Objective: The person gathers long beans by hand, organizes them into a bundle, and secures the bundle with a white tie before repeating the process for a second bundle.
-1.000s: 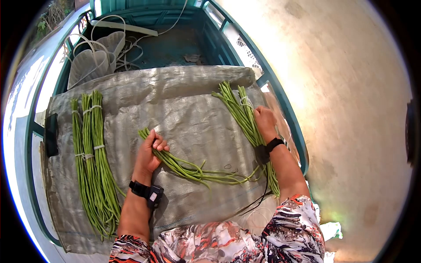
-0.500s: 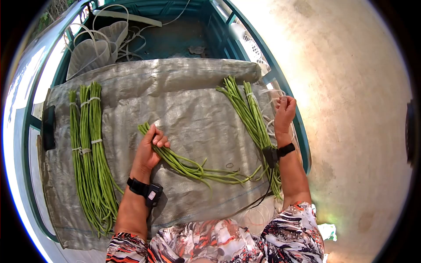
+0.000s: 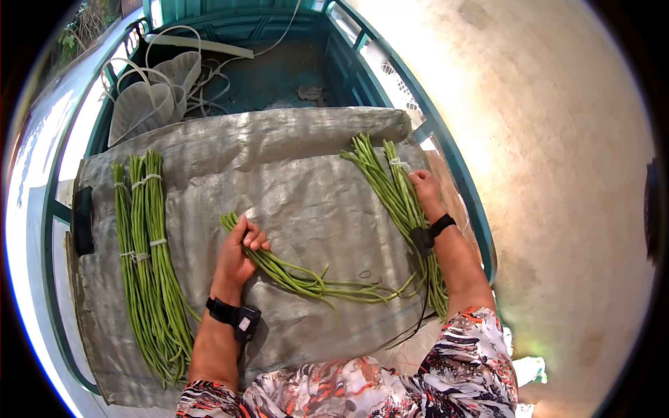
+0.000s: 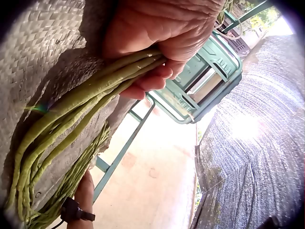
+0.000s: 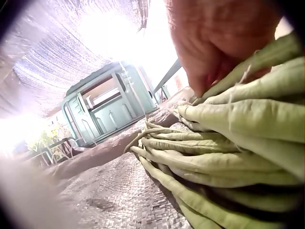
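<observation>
Lengthwise, beans [image 3: 294, 280] slant nearer and rightward, left hand [image 3: 238, 256] grip clamped round them, right hand [image 3: 428, 192] grip unclear.

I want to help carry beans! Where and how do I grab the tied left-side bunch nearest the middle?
I'd probably hold this bunch by its lower white tie, where the beans are bound together, from above and the right: the next bunch lies close on its left, while its tails spread.

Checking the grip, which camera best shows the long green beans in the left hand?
Left wrist view, where the left hand grips the long green beans close up. Head view shows their length, but smaller; right wrist view doesn't clearly show them.
</observation>
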`<control>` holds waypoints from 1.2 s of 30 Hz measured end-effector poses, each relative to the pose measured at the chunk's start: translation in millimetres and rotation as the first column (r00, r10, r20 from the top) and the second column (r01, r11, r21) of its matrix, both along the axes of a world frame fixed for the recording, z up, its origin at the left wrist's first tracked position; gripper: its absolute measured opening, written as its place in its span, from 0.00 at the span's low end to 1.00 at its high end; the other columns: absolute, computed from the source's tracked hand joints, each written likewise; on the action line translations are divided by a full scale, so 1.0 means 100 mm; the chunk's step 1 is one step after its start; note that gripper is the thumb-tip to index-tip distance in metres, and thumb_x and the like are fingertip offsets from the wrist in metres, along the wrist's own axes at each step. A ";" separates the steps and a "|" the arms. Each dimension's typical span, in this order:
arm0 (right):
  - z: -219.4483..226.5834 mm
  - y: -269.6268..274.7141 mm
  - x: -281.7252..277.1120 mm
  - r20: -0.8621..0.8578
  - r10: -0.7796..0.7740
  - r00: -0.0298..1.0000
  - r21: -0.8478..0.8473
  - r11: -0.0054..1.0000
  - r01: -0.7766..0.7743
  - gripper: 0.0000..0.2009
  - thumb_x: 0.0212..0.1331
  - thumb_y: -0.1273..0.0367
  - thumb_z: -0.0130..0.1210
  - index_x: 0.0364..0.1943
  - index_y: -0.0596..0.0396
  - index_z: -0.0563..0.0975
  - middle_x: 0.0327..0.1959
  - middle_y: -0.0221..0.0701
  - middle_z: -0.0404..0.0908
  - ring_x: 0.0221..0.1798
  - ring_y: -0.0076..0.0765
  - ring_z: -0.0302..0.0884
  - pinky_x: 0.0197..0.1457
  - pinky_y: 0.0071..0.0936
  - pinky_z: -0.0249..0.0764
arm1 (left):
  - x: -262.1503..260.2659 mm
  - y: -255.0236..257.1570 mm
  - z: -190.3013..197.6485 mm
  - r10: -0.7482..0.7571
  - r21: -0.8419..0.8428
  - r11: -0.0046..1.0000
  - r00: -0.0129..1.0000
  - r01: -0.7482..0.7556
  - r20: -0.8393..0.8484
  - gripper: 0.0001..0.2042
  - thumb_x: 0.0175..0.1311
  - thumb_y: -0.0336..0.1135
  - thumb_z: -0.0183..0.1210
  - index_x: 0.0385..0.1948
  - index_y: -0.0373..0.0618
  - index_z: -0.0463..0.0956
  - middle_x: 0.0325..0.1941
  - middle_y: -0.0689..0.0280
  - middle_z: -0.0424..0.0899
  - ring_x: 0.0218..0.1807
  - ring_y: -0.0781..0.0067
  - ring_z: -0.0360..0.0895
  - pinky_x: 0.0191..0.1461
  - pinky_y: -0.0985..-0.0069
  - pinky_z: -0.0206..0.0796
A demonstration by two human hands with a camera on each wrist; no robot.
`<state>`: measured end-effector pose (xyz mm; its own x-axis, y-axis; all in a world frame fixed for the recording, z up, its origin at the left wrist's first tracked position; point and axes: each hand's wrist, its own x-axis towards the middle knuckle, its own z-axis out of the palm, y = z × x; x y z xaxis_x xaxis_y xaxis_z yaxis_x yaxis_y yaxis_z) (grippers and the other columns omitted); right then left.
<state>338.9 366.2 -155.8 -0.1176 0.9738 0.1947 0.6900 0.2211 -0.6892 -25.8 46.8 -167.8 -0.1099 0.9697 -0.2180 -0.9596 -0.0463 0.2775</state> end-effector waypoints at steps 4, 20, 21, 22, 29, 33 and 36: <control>0.01 0.19 0.22 -0.132 -0.311 0.941 -0.293 0.919 0.263 0.15 0.54 0.60 0.58 0.34 0.59 0.79 0.29 0.38 0.83 0.32 0.44 0.81 0.40 0.36 0.74 | 0.01 0.00 0.01 0.007 -0.034 0.999 1.000 -0.007 -0.002 0.14 0.73 0.43 0.48 0.26 0.49 0.72 0.16 0.75 0.63 0.22 0.82 0.63 0.37 0.76 0.66; 0.44 -0.21 -0.53 0.470 -0.090 0.878 0.182 0.983 0.003 0.11 0.51 0.56 0.60 0.29 0.46 0.80 0.35 0.33 0.78 0.41 0.44 0.76 0.41 0.42 0.71 | 0.01 0.00 0.03 0.008 -0.031 0.999 1.000 -0.008 -0.023 0.15 0.73 0.44 0.47 0.27 0.49 0.73 0.16 0.76 0.63 0.22 0.82 0.62 0.38 0.76 0.66; 0.36 -0.16 -0.54 0.435 -0.090 0.896 0.150 0.988 0.026 0.11 0.51 0.56 0.60 0.28 0.47 0.80 0.34 0.33 0.78 0.40 0.44 0.77 0.40 0.42 0.71 | 0.01 0.00 0.03 0.004 -0.031 1.000 1.000 -0.005 -0.026 0.15 0.73 0.44 0.47 0.27 0.49 0.73 0.16 0.76 0.63 0.22 0.82 0.62 0.38 0.76 0.66; 0.28 -0.09 -0.53 0.370 -0.094 0.924 0.112 0.992 0.055 0.11 0.51 0.57 0.60 0.28 0.47 0.80 0.33 0.34 0.79 0.39 0.45 0.77 0.40 0.43 0.71 | 0.01 -0.01 0.04 0.001 -0.030 1.000 1.000 -0.002 -0.029 0.15 0.73 0.44 0.47 0.27 0.49 0.73 0.17 0.76 0.63 0.22 0.82 0.62 0.38 0.76 0.66; 0.14 -0.03 -0.46 0.074 -0.101 0.992 0.178 0.980 0.086 0.13 0.57 0.61 0.55 0.28 0.57 0.77 0.27 0.35 0.80 0.30 0.38 0.78 0.35 0.36 0.70 | 0.02 -0.01 0.00 0.002 0.001 1.000 1.000 -0.002 0.020 0.15 0.74 0.43 0.44 0.30 0.47 0.74 0.17 0.76 0.64 0.23 0.82 0.65 0.36 0.77 0.66; 0.26 -0.12 -0.43 -0.177 -0.063 0.982 0.315 0.942 0.117 0.13 0.62 0.63 0.53 0.29 0.60 0.74 0.28 0.32 0.80 0.28 0.30 0.78 0.31 0.29 0.72 | 0.01 -0.01 -0.01 -0.001 0.009 1.000 1.000 0.000 0.016 0.14 0.74 0.43 0.44 0.30 0.48 0.74 0.17 0.76 0.64 0.23 0.82 0.65 0.36 0.77 0.66; 0.67 -0.43 -0.55 -0.559 -0.063 0.827 0.028 0.995 0.095 0.13 0.63 0.62 0.52 0.33 0.59 0.70 0.31 0.31 0.79 0.27 0.26 0.78 0.24 0.22 0.72 | 0.00 0.00 -0.04 -0.003 0.010 1.000 1.000 0.003 0.008 0.14 0.74 0.43 0.45 0.29 0.48 0.73 0.17 0.76 0.64 0.23 0.82 0.64 0.37 0.76 0.66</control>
